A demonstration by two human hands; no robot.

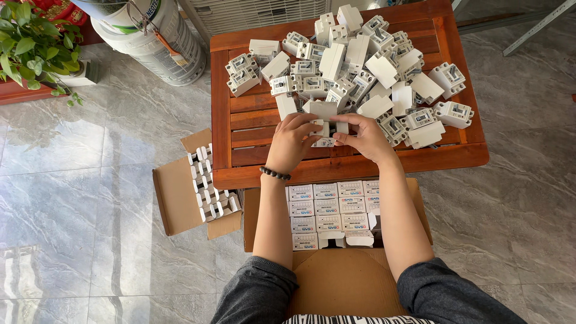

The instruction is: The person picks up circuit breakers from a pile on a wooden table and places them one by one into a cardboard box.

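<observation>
Both hands, left hand (292, 141) and right hand (366, 137), grip one small white box (324, 127) at frame centre, above the brown carton (420, 207) of white boxes with blue labels

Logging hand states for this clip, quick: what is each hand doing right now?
Left hand: closed on the small white box.
Right hand: closed on the same small white box.

Both hands, left hand (292, 141) and right hand (365, 137), hold a small white box (324, 131) over the wooden counter (240, 129), beside a pile of white devices (354, 66); a carton (258, 210) of packed boxes sits below.
</observation>
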